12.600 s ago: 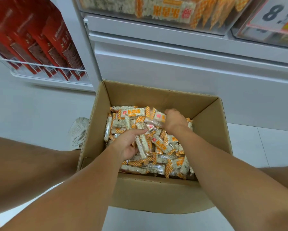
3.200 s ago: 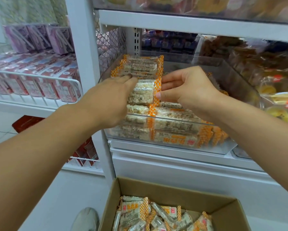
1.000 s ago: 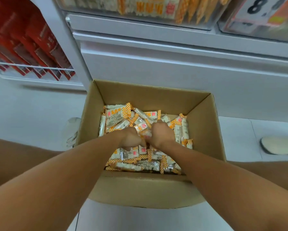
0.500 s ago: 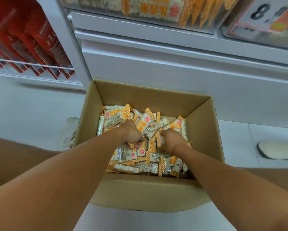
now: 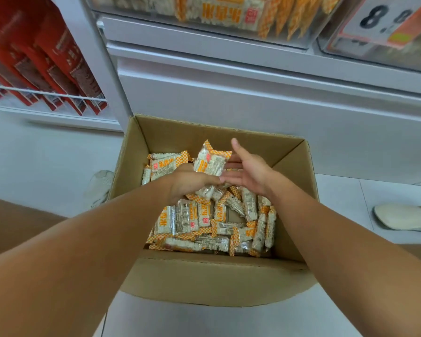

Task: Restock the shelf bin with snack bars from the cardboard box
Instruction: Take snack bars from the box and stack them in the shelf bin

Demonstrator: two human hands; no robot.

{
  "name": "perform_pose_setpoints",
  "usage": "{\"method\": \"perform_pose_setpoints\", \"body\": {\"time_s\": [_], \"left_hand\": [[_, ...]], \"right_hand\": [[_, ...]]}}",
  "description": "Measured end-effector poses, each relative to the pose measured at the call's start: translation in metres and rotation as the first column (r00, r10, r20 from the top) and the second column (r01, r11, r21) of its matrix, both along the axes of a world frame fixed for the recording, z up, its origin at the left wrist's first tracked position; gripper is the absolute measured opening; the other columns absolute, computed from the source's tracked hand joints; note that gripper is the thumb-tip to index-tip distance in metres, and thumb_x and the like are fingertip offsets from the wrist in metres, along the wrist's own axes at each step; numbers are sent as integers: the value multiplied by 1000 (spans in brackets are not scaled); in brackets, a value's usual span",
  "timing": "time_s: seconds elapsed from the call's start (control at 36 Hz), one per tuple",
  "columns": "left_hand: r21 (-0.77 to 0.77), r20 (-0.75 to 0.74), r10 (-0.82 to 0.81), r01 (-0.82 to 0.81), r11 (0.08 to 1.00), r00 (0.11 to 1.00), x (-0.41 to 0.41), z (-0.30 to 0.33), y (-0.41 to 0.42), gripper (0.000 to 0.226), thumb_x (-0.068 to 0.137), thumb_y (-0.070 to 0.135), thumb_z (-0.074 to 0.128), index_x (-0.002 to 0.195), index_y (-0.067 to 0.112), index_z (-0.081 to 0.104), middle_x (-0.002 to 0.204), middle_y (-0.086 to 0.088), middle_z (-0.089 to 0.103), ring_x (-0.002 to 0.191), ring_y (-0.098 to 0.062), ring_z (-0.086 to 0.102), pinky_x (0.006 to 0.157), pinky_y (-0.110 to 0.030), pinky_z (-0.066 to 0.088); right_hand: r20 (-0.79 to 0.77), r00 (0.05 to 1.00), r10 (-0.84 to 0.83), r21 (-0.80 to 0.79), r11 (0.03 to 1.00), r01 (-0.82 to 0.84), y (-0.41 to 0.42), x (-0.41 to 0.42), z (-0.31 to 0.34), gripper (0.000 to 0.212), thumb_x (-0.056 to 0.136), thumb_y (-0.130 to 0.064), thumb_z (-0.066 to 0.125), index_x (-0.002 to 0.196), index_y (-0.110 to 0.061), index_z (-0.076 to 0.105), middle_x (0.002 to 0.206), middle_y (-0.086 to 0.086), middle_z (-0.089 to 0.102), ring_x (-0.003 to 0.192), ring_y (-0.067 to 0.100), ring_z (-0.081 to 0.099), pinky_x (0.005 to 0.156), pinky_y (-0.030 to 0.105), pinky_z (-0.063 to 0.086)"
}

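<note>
**Ana:** Head view looks down past a white shelf unit (image 5: 253, 98) to the floor (image 5: 46, 154). What sits there?

**Ben:** An open cardboard box (image 5: 204, 276) stands on the floor, right against the base of the shelf unit. Loose snack bars (image 5: 204, 222) in clear wrappers with orange checked ends fill its bottom in a jumble.

**Ana:** And up on the shelf?

**Ben:** At the top edge, a clear shelf bin (image 5: 229, 25) holds more of the same bars. Beside it, to the right, another clear bin (image 5: 379, 52) carries a price card reading 8 point something. Off to the left, red packets (image 5: 46, 66) lean in a white wire rack (image 5: 46, 96).

**Ana:** The hands?

**Ben:** Both arms reach over the box. The left hand (image 5: 190, 183) has a closed grip on a small bunch of bars (image 5: 210, 164), lifted above the pile, one end poking upward. The right hand (image 5: 248, 171) is spread wide, fingers straight, palm turned toward the bunch; its fingertips lie against the bars and the left hand.

**Ana:** Anything smaller?

**Ben:** A pale shoe (image 5: 399, 218) shows on the floor to the right of the box, and another pale shoe (image 5: 99, 186) is just left of it, partly hidden by the box wall.
</note>
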State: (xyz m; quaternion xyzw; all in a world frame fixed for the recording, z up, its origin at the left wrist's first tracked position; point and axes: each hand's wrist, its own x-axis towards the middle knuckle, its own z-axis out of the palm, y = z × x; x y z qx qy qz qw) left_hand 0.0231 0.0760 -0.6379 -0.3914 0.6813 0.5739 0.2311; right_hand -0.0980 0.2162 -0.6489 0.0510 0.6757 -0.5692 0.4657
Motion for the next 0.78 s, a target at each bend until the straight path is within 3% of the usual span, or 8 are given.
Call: {"method": "perform_pose_setpoints", "body": {"time_s": [0.06, 0.11, 0.19, 0.33, 0.42, 0.53, 0.64, 0.78], "left_hand": [[-21, -9, -12, 12, 1000, 1000, 1, 1, 2, 122, 64, 49, 91, 155, 9, 21, 155, -10, 38, 135, -30, 46, 109, -44, 40], [-47, -9, -28, 28, 999, 1000, 5, -1, 4, 121, 65, 42, 92, 156, 7, 20, 160, -10, 31, 143, -32, 36, 113, -43, 38], [-93, 1, -47, 47, 995, 999, 7, -1, 6, 119, 64, 41, 93, 154, 3, 24, 160, -13, 31, 145, -33, 33, 110, -40, 39], [-51, -23, 18, -19, 998, 1000, 3, 1, 5, 106, 75, 38, 86, 153, 1, 25, 157, -15, 34, 141, -34, 37, 105, -41, 40], [-28, -53, 100, -101, 994, 994, 0, 3, 4, 97, 83, 38, 80, 153, 2, 24, 158, -16, 33, 142, -35, 37, 107, -43, 38], [42, -39, 198, -196, 980, 979, -1, 7, 1, 87, 77, 36, 85, 143, 4, 38, 134, -13, 53, 117, -30, 52, 89, -41, 49], [172, -37, 268, -257, 951, 963, 0, 18, -7, 89, 48, 40, 90, 127, 11, 59, 132, -6, 60, 116, -29, 61, 93, -52, 55], [485, -110, 244, -162, 859, 964, 2, 64, -2, 26, 94, 17, 56, 115, 8, 67, 96, -12, 75, 78, -25, 72, 70, -37, 59]], "right_hand": [[-334, 927, 171, 380, 924, -34, 14, -4, -21, 44, 91, -51, 66, 99, -8, 69, 102, 17, 73, 82, 29, 73, 77, 46, 63], [-365, 806, 467, 679, 725, -113, 31, -4, -42, 49, 86, -45, 75, 119, -10, 65, 110, 12, 72, 94, 30, 71, 85, 47, 59], [-174, 778, 604, 780, 566, -266, 50, 15, -66, 82, 83, -43, 79, 146, -13, 36, 131, 13, 59, 116, 32, 61, 96, 43, 53], [-293, 681, 671, 820, 543, -182, 58, 43, -84, 58, 79, -29, 81, 120, -22, 41, 111, 7, 62, 98, 29, 62, 81, 40, 55], [-325, 861, 391, 631, 768, -110, 42, 31, -65, 43, 84, -17, 77, 116, -11, 49, 98, 12, 66, 80, 26, 66, 66, 38, 57], [106, 987, -120, -5, 993, 121, 25, 2, -11, 22, 90, 5, 62, 110, -2, 58, 112, 21, 70, 86, 28, 75, 75, 37, 63], [251, 967, 50, -373, 926, 49, 21, -6, 37, 30, 84, 1, 61, 113, -7, 62, 105, 16, 73, 91, 27, 75, 84, 38, 61], [78, 992, 96, -350, 935, -63, 7, 2, 71, 46, 83, -3, 67, 127, -10, 59, 113, 11, 72, 101, 22, 71, 84, 36, 61]]}}
